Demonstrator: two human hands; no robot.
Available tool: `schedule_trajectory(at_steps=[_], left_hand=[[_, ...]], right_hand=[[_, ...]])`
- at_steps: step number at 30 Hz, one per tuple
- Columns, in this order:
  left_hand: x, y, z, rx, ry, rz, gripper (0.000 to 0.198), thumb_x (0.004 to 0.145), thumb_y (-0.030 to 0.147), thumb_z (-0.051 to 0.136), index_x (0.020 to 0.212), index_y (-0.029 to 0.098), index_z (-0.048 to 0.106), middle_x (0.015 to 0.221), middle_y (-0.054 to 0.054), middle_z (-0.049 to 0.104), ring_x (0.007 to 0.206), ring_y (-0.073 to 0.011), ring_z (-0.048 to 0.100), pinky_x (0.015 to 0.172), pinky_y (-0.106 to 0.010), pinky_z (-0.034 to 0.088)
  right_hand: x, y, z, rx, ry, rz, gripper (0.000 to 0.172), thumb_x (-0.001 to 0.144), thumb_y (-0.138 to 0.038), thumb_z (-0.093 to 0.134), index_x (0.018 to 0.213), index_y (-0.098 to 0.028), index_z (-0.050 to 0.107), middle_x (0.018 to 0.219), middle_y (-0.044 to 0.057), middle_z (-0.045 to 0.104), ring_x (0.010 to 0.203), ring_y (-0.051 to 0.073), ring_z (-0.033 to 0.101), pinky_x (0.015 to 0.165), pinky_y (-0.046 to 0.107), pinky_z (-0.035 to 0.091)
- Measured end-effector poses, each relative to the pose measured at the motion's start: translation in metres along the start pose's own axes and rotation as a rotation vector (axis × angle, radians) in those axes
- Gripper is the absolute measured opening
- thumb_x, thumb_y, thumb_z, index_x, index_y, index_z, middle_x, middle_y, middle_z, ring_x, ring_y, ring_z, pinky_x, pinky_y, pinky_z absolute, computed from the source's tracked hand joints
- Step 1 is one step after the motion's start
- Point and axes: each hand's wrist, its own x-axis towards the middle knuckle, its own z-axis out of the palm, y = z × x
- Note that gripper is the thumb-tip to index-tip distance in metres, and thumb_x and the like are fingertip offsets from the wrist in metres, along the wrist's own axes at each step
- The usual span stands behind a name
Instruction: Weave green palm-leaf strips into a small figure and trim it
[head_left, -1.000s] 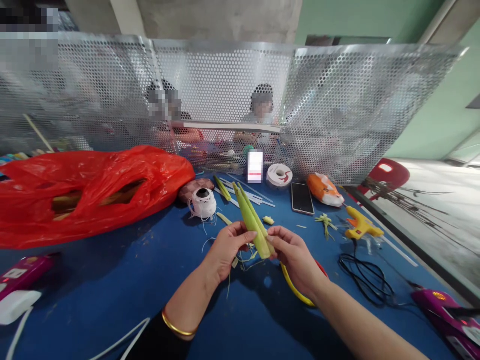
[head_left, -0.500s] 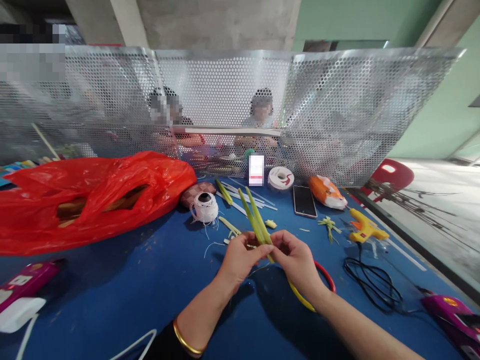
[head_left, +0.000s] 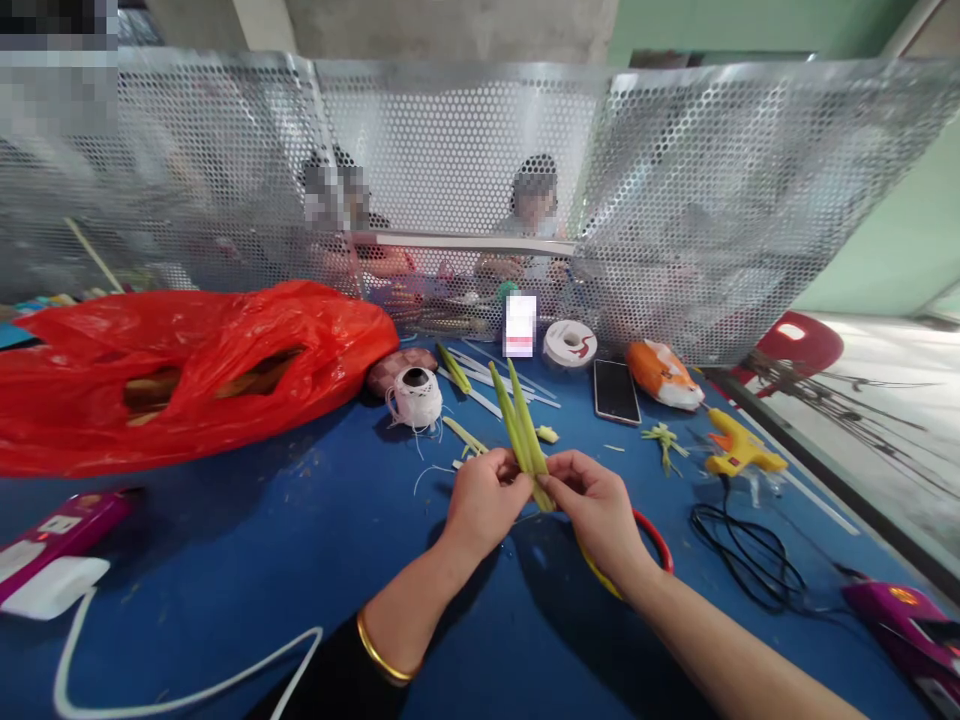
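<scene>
Pale green pointed leaf blades [head_left: 524, 430] stand upright in a narrow V between my two hands above the blue table. My left hand [head_left: 486, 500] is closed, pinching their lower part between thumb and fingers. From the other side my right hand [head_left: 596, 505] is closed on the same blades near their base. A tool with curved red and yellow handles [head_left: 656, 540] lies partly hidden under my right wrist. Just beyond my hands are cut yellow-green scraps [head_left: 547, 434] and another green leaf bundle [head_left: 454, 368].
A red plastic bag [head_left: 315, 330] covers the left back. White thread [head_left: 417, 400], a ribbon spool [head_left: 570, 344], a phone [head_left: 616, 391], an orange packet [head_left: 664, 374] and a yellow glue gun [head_left: 742, 445] with a black cord lie beyond. A perforated metal screen [head_left: 450, 150] stands behind; people sit past it.
The leaf blades sit a little more side by side, and my fingers have shifted slightly along them. Both hands still hold them. The camera view has tilted down a little.
</scene>
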Motion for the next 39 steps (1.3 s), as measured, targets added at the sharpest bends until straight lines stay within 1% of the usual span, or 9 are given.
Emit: schedule_trajectory(at_steps=[7,11,15,18,20,26,30,34,39], left_hand=[[-0.002,0.014,0.0,-0.208,-0.032,-0.125,0.024,0.07,0.01,0.06,0.089,0.015,0.074,0.073,-0.003,0.073,0.065,-0.0159,0.066,0.059,-0.024,0.047],[-0.001,0.016,-0.002,-0.349,-0.066,-0.152,0.021,0.072,0.015,0.065,0.093,0.015,0.072,0.081,-0.004,0.073,0.074,-0.0147,0.065,0.067,-0.024,0.048],[0.0,0.011,-0.005,-0.491,-0.139,-0.205,0.024,0.07,0.022,0.072,0.092,0.014,0.066,0.087,-0.006,0.071,0.076,-0.0171,0.065,0.071,-0.031,0.052],[0.001,0.008,-0.006,-0.464,-0.148,-0.224,0.028,0.07,0.025,0.074,0.094,0.015,0.065,0.089,-0.006,0.069,0.076,-0.0165,0.064,0.066,-0.028,0.049],[0.001,0.007,-0.007,-0.429,-0.138,-0.227,0.026,0.07,0.023,0.074,0.094,0.015,0.066,0.089,-0.005,0.068,0.075,-0.0138,0.061,0.062,-0.024,0.045],[0.001,0.005,-0.008,-0.4,-0.172,-0.201,0.024,0.071,0.022,0.072,0.093,0.016,0.068,0.087,-0.003,0.066,0.072,-0.0102,0.054,0.06,-0.022,0.037],[0.002,0.004,-0.008,-0.401,-0.197,-0.205,0.026,0.071,0.024,0.073,0.096,0.017,0.068,0.09,-0.004,0.067,0.074,-0.0109,0.055,0.062,-0.023,0.038],[0.002,0.002,-0.008,-0.448,-0.213,-0.22,0.03,0.072,0.027,0.074,0.099,0.016,0.067,0.093,-0.005,0.067,0.077,-0.0139,0.059,0.067,-0.027,0.042],[0.002,0.002,-0.009,-0.505,-0.215,-0.237,0.028,0.073,0.028,0.074,0.097,0.017,0.065,0.094,-0.005,0.067,0.079,-0.0151,0.061,0.07,-0.03,0.046]], right_hand=[[0.001,-0.002,-0.001,0.106,-0.005,0.063,0.02,0.067,-0.032,0.076,0.074,-0.017,0.065,0.061,-0.002,0.064,0.054,0.01,0.051,0.05,0.022,0.04],[0.002,-0.005,-0.001,0.168,-0.05,0.073,0.023,0.065,-0.032,0.079,0.073,-0.018,0.063,0.062,-0.003,0.062,0.054,0.01,0.051,0.049,0.021,0.042],[0.001,-0.007,0.0,0.243,-0.102,0.088,0.024,0.065,-0.03,0.081,0.077,-0.018,0.064,0.067,-0.002,0.064,0.057,0.01,0.053,0.05,0.021,0.042],[0.0,-0.008,0.0,0.317,-0.154,0.107,0.032,0.067,-0.027,0.08,0.097,-0.021,0.068,0.075,-0.001,0.066,0.063,0.011,0.054,0.054,0.021,0.042],[-0.001,-0.007,0.0,0.348,-0.187,0.121,0.035,0.068,-0.025,0.08,0.101,-0.021,0.069,0.078,-0.001,0.065,0.065,0.011,0.054,0.057,0.022,0.043],[-0.001,-0.004,-0.003,0.375,-0.204,0.195,0.027,0.068,-0.023,0.079,0.094,-0.019,0.071,0.078,0.0,0.066,0.062,0.01,0.051,0.055,0.022,0.039],[0.0,-0.007,-0.004,0.399,-0.21,0.25,0.034,0.066,-0.023,0.08,0.098,-0.019,0.072,0.082,0.002,0.069,0.065,0.012,0.056,0.059,0.025,0.043],[0.0,-0.008,-0.002,0.425,-0.21,0.269,0.032,0.065,-0.025,0.08,0.095,-0.018,0.073,0.082,0.003,0.07,0.07,0.015,0.06,0.066,0.027,0.047],[0.002,-0.005,-0.004,0.404,-0.17,0.264,0.022,0.063,-0.021,0.082,0.082,-0.018,0.071,0.073,-0.002,0.065,0.054,0.006,0.048,0.052,0.019,0.039]])
